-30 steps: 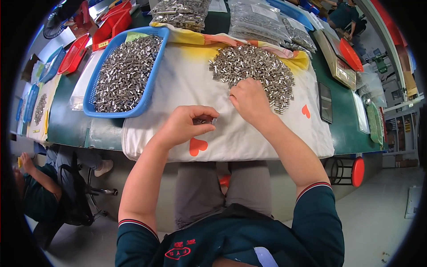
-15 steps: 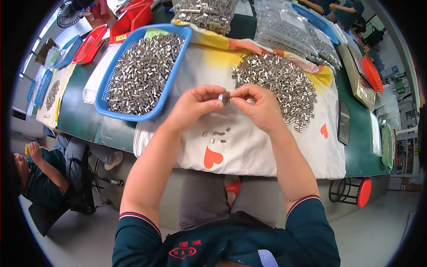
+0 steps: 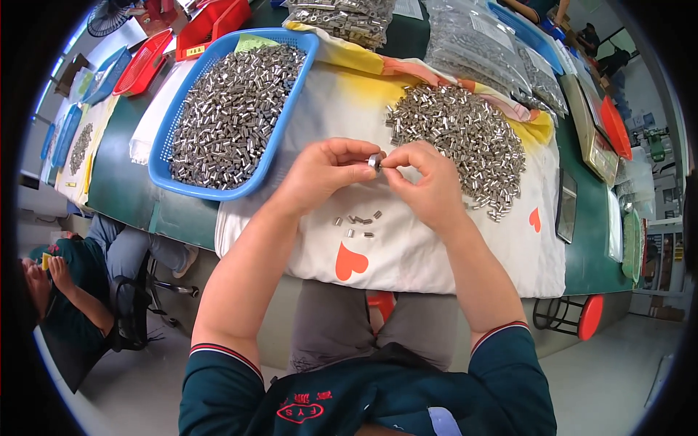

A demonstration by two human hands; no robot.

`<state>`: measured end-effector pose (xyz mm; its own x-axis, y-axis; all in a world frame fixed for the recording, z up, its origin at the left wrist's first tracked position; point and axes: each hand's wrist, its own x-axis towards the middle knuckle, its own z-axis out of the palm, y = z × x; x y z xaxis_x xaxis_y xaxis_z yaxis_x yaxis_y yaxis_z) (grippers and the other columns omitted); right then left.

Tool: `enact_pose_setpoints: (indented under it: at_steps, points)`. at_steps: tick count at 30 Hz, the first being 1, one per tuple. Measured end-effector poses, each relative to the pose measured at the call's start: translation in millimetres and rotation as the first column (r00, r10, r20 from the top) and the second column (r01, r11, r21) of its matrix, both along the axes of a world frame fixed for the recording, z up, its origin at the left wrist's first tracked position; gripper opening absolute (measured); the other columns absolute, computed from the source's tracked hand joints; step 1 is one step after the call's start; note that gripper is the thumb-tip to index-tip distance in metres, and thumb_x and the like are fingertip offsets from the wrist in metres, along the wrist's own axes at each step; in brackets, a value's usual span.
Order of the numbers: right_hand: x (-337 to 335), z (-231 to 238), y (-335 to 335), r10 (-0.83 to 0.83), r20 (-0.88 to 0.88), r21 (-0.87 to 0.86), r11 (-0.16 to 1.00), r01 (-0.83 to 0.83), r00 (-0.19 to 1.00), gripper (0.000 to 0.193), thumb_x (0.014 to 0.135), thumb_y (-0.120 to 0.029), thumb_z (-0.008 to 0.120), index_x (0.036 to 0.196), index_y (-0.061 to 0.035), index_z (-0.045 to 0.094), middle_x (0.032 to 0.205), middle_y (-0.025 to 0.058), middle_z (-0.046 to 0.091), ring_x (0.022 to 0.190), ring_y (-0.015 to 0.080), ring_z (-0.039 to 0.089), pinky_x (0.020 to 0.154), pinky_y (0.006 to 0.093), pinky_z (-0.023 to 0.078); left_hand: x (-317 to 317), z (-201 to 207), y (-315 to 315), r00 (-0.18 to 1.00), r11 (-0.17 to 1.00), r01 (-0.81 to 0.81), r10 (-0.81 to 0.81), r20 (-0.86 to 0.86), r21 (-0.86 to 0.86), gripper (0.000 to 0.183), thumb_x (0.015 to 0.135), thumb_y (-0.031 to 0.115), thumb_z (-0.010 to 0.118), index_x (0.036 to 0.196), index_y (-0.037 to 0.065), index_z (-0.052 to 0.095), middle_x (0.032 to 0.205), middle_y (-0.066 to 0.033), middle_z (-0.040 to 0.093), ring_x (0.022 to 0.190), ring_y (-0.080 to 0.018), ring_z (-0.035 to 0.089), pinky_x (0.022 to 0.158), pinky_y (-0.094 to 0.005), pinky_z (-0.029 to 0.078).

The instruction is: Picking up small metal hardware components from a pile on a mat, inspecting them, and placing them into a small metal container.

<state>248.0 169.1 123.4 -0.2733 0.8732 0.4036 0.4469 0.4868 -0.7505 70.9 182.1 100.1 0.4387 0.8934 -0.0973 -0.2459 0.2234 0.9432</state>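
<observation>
My left hand (image 3: 327, 172) pinches a small round metal piece (image 3: 374, 160), like a ring or thick disc, between thumb and fingers. The thumb and forefinger of my right hand (image 3: 425, 178) are closed right against it; whatever they grip is hidden. Both hands hover over a white cloth (image 3: 414, 265) with red hearts. Just below them lie several loose short metal cylinders (image 3: 360, 220). A big heap of like cylinders (image 3: 465, 142) spreads beyond my right hand. To the left, a blue basket (image 3: 161, 156) is filled with more cylinders (image 3: 236, 116).
Bags of metal parts (image 3: 480, 51) stand along the back of the green table (image 3: 120, 163). A dark flat object (image 3: 566, 205) lies at the right. Red trays (image 3: 145, 64) sit at the far left. A red stool (image 3: 591, 317) stands right; another person (image 3: 80, 280) sits left.
My right fingertips have come closer against the round metal piece, and a shiny bit seen in that hand earlier is now out of sight. The whole view has shifted slightly.
</observation>
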Motion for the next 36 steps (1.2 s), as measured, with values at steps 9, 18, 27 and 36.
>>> enact_pose_setpoints:
  at_steps: [9,18,27,36]
  points:
    - [-10.5,-6.1,-1.5,-0.073,0.083,0.253,0.966,0.050,0.994,0.011,0.062,-0.001,0.061,0.070,-0.0046,0.055,0.070,0.0065,0.057,0.069,0.0232,0.053,0.060,0.0312,0.043,-1.9,1.0,-0.7,0.996,0.999,-0.028,0.030,-0.089,0.027,0.030,0.074,0.003,0.061,0.102,-0.004,0.054,0.086,-0.0072,0.061,0.079,-0.0103,0.057,0.070,-0.0217,0.046]
    - [-4.0,-1.2,-3.4,0.010,0.004,0.020,1.000,-0.010,1.000,0.007,0.066,-0.003,0.061,0.072,-0.0021,0.058,0.071,0.0069,0.059,0.068,0.0209,0.055,0.061,0.0290,0.043,-2.1,5.3,-1.7,0.994,0.999,0.024,-0.021,-0.111,0.024,0.031,0.074,0.003,0.061,0.103,-0.004,0.054,0.087,-0.0075,0.061,0.079,-0.0098,0.057,0.071,-0.0214,0.046]
    - [2.7,6.6,-4.1,0.017,0.028,-0.256,0.967,-0.009,0.999,0.011,0.069,-0.007,0.062,0.078,-0.0016,0.059,0.072,0.0044,0.059,0.067,0.0133,0.054,0.062,0.0249,0.043,-2.2,14.3,-4.8,0.981,0.998,0.055,-0.056,-0.185,-0.010,0.030,0.073,0.002,0.062,0.101,-0.003,0.055,0.087,-0.0063,0.061,0.078,-0.0096,0.057,0.071,-0.0211,0.046]
    - [21.5,4.9,19.8,-0.195,0.224,-0.095,0.971,0.221,0.955,0.009,0.070,-0.010,0.058,0.076,-0.0048,0.061,0.071,0.0094,0.059,0.069,0.0218,0.056,0.064,0.0309,0.044,-2.3,6.6,-9.9,0.954,0.973,0.232,-0.226,-0.197,0.006,0.027,0.072,0.000,0.061,0.098,-0.002,0.057,0.089,-0.0049,0.060,0.080,-0.0080,0.055,0.070,-0.0215,0.046]
